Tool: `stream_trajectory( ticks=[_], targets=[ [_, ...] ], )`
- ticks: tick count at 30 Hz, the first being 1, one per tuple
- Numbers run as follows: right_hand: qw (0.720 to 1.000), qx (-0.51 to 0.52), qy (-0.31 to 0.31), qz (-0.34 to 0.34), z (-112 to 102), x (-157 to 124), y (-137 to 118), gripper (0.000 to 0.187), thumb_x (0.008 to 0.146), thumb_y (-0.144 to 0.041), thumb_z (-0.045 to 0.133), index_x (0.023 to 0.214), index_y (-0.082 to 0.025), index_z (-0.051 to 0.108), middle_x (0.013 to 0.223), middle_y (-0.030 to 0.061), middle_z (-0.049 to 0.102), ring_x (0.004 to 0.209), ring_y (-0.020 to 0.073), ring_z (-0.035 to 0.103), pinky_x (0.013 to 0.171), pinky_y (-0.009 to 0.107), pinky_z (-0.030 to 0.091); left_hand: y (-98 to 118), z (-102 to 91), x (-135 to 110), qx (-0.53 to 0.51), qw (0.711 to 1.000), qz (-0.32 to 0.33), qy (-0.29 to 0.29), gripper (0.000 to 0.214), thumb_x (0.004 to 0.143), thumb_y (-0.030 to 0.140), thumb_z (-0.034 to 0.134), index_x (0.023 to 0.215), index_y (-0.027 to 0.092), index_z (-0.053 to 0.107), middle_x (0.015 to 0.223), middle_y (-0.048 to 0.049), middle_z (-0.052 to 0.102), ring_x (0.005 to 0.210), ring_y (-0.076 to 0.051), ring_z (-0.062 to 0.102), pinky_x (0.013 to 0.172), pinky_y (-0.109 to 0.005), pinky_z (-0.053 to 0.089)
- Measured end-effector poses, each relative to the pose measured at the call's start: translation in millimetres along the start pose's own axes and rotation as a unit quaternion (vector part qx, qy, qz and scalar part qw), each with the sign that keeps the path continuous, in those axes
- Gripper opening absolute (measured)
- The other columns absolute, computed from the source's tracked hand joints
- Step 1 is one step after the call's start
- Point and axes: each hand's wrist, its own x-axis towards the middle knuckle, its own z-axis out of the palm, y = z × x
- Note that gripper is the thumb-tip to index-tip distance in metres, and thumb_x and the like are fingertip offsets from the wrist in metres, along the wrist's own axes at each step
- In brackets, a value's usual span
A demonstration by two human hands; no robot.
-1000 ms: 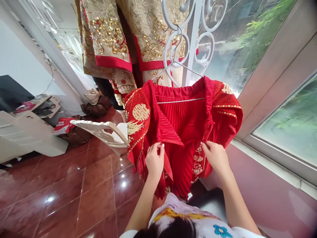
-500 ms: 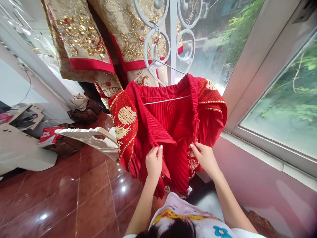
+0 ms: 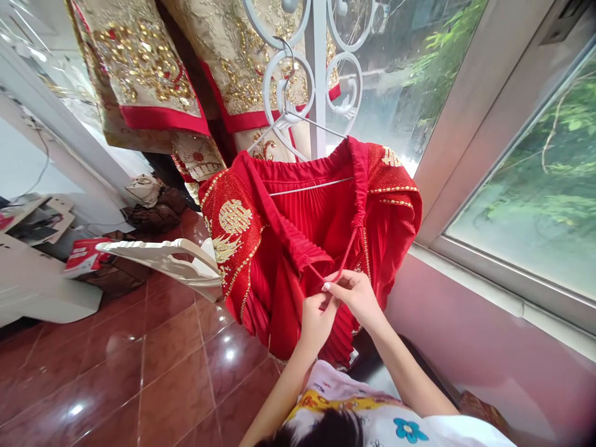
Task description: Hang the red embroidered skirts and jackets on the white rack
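A red pleated skirt [image 3: 321,214] with gold embroidery and beaded trim hangs from a thin wire hanger [image 3: 310,187]. Its gathered waistband is open at the front, and a thin red drawstring [image 3: 345,249] comes out of both ends. My left hand [image 3: 318,316] and my right hand [image 3: 356,295] meet in front of the opening, fingertips together. Each is closed in a pinch on the drawstring, which runs taut from the waistband to the fingers. The exact crossing of the string is hidden by the fingers.
Cream garments with gold sequins and red hems [image 3: 153,68] hang behind on the left. A white scrolled metal rack [image 3: 318,74] holds the hanger. On the left stands a white chair [image 3: 162,251] on the tiled floor [image 3: 177,360]. A window [image 3: 535,186] lies to the right.
My hands, apart before at the two sides of the opening, have come together at its middle. The drawstring is now drawn out between them, and the waistband ends are closer.
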Motion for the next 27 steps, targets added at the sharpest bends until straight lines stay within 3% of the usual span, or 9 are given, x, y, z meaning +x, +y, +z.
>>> stream_trajectory(
  ticks=[2, 5, 9, 12, 14, 17, 20, 22, 27],
  targets=[
    [1.000, 0.011, -0.002, -0.008, 0.0, 0.6, 0.2, 0.021, 0.066, -0.033, 0.074, 0.075, -0.015, 0.069, 0.066, 0.0030, 0.067, 0.060, 0.0145, 0.060, 0.057, 0.025, 0.049, -0.4, -7.2, -0.5, -0.048, 0.998, -0.031, 0.027, 0.034, 0.082, 0.044, 0.054, 0.078, 0.013, 0.067, 0.065, -0.0045, 0.065, 0.059, -0.015, 0.059, 0.054, -0.024, 0.046],
    [1.000, 0.017, -0.008, -0.013, 0.1, 1.3, 1.1, 0.021, 0.065, -0.033, 0.075, 0.075, -0.016, 0.069, 0.067, 0.0028, 0.067, 0.066, 0.0155, 0.062, 0.067, 0.028, 0.051, 2.1, -15.9, -1.4, -0.081, 0.989, -0.036, 0.115, 0.040, 0.084, 0.048, 0.051, 0.089, 0.012, 0.067, 0.074, -0.0063, 0.067, 0.058, -0.014, 0.060, 0.055, -0.025, 0.048],
    [1.000, 0.020, -0.019, -0.005, 3.8, 3.0, 6.8, 0.022, 0.065, -0.035, 0.076, 0.075, -0.016, 0.069, 0.070, 0.0034, 0.068, 0.068, 0.0164, 0.063, 0.071, 0.030, 0.051, 15.4, -23.2, 2.5, -0.016, 0.981, 0.073, 0.178, 0.029, 0.084, 0.040, 0.055, 0.086, 0.014, 0.069, 0.078, -0.0052, 0.067, 0.062, -0.012, 0.060, 0.059, -0.024, 0.050],
    [0.999, 0.007, -0.035, -0.017, 7.3, 4.5, 11.5, 0.021, 0.067, -0.035, 0.074, 0.074, -0.016, 0.068, 0.073, 0.0036, 0.068, 0.070, 0.0163, 0.062, 0.071, 0.029, 0.050, 28.5, -27.1, 10.6, 0.091, 0.967, 0.175, 0.161, 0.018, 0.083, 0.030, 0.058, 0.080, 0.018, 0.071, 0.079, -0.0043, 0.066, 0.071, -0.013, 0.062, 0.065, -0.024, 0.050],
    [0.999, -0.011, -0.035, -0.029, 8.5, 5.3, 12.9, 0.021, 0.069, -0.035, 0.073, 0.074, -0.015, 0.067, 0.071, 0.0034, 0.068, 0.068, 0.0161, 0.062, 0.069, 0.029, 0.050, 34.9, -29.1, 17.0, 0.157, 0.954, 0.204, 0.154, 0.014, 0.082, 0.027, 0.060, 0.079, 0.019, 0.070, 0.075, -0.0027, 0.064, 0.065, -0.011, 0.058, 0.061, -0.022, 0.047],
    [0.998, -0.046, -0.027, -0.038, 8.8, 6.0, 13.2, 0.021, 0.071, -0.035, 0.070, 0.075, -0.014, 0.067, 0.071, 0.0040, 0.067, 0.067, 0.0163, 0.061, 0.068, 0.029, 0.049, 37.8, -29.4, 24.6, 0.190, 0.946, 0.189, 0.183, 0.008, 0.077, 0.025, 0.065, 0.074, 0.018, 0.067, 0.070, 0.0005, 0.056, 0.054, -0.007, 0.047, 0.050, -0.020, 0.040],
    [0.995, -0.080, -0.019, -0.050, 9.3, 6.6, 13.9, 0.021, 0.073, -0.034, 0.068, 0.076, -0.014, 0.067, 0.068, 0.0038, 0.066, 0.067, 0.0170, 0.061, 0.068, 0.029, 0.049, 34.7, -26.2, 28.2, 0.151, 0.951, 0.146, 0.229, 0.015, 0.074, 0.022, 0.066, 0.067, 0.018, 0.054, 0.063, 0.0044, 0.047, 0.051, -0.006, 0.042, 0.050, -0.019, 0.039],
    [0.994, -0.089, -0.024, -0.057, 10.4, 7.0, 15.3, 0.020, 0.074, -0.034, 0.066, 0.076, -0.014, 0.067, 0.068, 0.0036, 0.066, 0.067, 0.0172, 0.061, 0.067, 0.029, 0.050, 32.1, -23.5, 28.9, 0.098, 0.961, 0.104, 0.238, 0.019, 0.073, 0.020, 0.064, 0.070, 0.019, 0.045, 0.064, 0.0048, 0.048, 0.053, -0.008, 0.048, 0.050, -0.019, 0.042],
    [0.994, -0.074, -0.048, -0.060, 11.5, 9.8, 18.6, 0.018, 0.075, -0.033, 0.066, 0.075, -0.015, 0.067, 0.073, 0.0046, 0.068, 0.069, 0.0174, 0.062, 0.069, 0.029, 0.051, 31.7, -19.9, 30.6, -0.035, 0.980, 0.039, 0.194, 0.019, 0.074, 0.015, 0.057, 0.076, 0.020, 0.039, 0.083, -0.0030, 0.064, 0.075, -0.014, 0.065, 0.062, -0.024, 0.052]
  ],
)
